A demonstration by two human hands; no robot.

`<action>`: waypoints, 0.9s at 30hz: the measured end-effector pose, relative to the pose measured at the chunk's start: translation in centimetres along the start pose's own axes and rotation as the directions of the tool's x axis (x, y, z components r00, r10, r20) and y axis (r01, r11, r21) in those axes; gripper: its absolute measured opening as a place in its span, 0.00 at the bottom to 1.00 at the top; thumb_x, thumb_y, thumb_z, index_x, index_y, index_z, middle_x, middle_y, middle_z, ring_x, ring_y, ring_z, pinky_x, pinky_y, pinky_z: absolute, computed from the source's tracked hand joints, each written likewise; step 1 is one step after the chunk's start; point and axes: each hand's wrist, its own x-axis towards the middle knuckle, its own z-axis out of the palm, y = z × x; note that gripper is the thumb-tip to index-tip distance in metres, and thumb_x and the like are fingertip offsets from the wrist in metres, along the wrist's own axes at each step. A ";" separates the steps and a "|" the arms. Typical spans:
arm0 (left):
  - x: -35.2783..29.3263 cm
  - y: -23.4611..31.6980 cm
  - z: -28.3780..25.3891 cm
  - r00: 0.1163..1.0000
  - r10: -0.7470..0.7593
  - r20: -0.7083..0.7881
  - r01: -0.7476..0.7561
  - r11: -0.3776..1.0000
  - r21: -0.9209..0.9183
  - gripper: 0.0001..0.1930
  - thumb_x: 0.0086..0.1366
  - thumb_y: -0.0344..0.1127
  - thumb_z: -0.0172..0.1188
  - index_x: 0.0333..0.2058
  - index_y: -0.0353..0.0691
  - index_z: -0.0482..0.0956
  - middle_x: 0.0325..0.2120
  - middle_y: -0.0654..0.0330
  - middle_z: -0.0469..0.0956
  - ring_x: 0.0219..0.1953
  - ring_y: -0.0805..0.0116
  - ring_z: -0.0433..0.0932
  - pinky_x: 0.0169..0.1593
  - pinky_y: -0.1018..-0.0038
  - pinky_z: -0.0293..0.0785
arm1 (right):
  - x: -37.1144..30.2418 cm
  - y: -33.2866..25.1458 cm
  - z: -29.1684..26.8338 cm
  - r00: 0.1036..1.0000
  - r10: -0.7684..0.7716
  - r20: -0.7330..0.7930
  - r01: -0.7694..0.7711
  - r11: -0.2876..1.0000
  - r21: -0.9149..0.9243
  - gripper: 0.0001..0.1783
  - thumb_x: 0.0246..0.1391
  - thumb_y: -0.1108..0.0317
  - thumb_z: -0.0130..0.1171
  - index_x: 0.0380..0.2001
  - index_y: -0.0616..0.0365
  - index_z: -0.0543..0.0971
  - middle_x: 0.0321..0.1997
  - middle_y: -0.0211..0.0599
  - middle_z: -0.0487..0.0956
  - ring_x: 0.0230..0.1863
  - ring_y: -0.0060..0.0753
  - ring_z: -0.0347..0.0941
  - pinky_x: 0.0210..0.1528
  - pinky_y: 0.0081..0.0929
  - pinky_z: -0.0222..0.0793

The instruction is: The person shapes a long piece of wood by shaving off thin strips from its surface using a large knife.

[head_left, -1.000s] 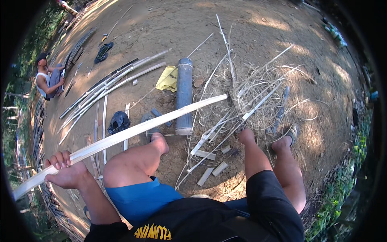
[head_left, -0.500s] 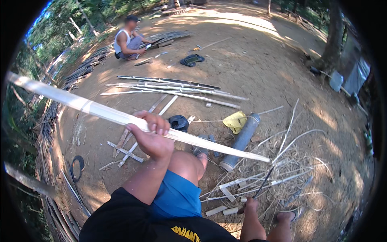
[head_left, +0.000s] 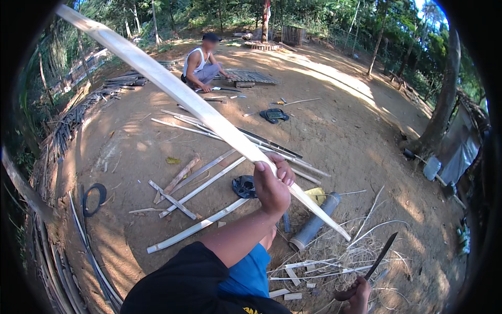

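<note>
My left hand (head_left: pixel 276 184) is closed round a long, pale split-bamboo strip (head_left: pixel 193 102). The strip slants from the upper left down to a narrow end above the shavings. At the lower right, my right hand (head_left: pixel 357 295) grips a machete (head_left: pixel 383 254), its dark blade pointing up and to the right. A gap separates the blade from the strip's lower end. Below them lie a heap of thin bamboo shavings (head_left: pixel 361 256) and several short offcuts (head_left: pixel 293 296). A thick grey-green bamboo tube (head_left: pixel 316 220) rests beside the heap.
Several bamboo strips (head_left: pixel 308 166) lie on the dirt ahead, near a black plastic bag (head_left: pixel 244 186) and a yellow cloth or bag (head_left: pixel 316 195). Another person (head_left: pixel 198 65) crouches by a slatted panel (head_left: pixel 256 77). A tree trunk (head_left: pixel 442 99) stands at the right; poles (head_left: pixel 57 272) line the left.
The bamboo strip now slopes more steeply, and my left hand has shifted right in the picture. The machete has moved right, away from the strip's lower end. The view has tilted up.
</note>
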 end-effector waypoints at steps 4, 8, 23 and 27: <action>0.0 -3.1 2.0 0.998 0.037 0.041 -0.034 0.997 -0.069 0.28 0.70 0.65 0.41 0.37 0.42 0.64 0.20 0.66 0.59 0.18 0.75 0.60 0.25 0.75 0.60 | -3.0 -3.9 -2.8 0.992 -0.087 0.096 0.088 0.996 -0.002 0.09 0.56 0.69 0.56 0.36 0.51 0.66 0.21 0.27 0.66 0.17 0.23 0.65 0.16 0.28 0.65; -2.4 -9.1 0.0 0.986 -0.151 -0.075 0.145 0.986 -0.080 0.25 0.72 0.60 0.43 0.30 0.43 0.64 0.20 0.65 0.60 0.21 0.71 0.63 0.31 0.71 0.66 | -4.8 -5.4 -0.5 0.981 -0.192 -0.019 0.190 0.978 -0.084 0.07 0.60 0.70 0.55 0.29 0.57 0.70 0.18 0.26 0.65 0.19 0.25 0.62 0.22 0.27 0.64; -6.6 -21.9 1.9 0.914 -0.379 0.145 0.329 0.901 0.282 0.25 0.76 0.52 0.39 0.30 0.37 0.73 0.28 0.58 0.76 0.39 0.67 0.76 0.50 0.68 0.69 | -0.4 -4.8 0.7 0.990 -0.039 0.136 0.034 0.999 0.038 0.07 0.63 0.68 0.50 0.31 0.57 0.69 0.21 0.29 0.67 0.22 0.28 0.64 0.27 0.30 0.68; -6.7 -22.3 3.0 0.919 -0.315 0.237 0.252 0.932 0.262 0.25 0.76 0.50 0.38 0.30 0.36 0.73 0.29 0.58 0.76 0.40 0.66 0.76 0.51 0.67 0.69 | -0.5 -5.6 0.5 0.988 -0.050 0.144 0.041 0.997 0.064 0.06 0.64 0.68 0.50 0.33 0.57 0.69 0.23 0.29 0.68 0.23 0.27 0.64 0.27 0.30 0.67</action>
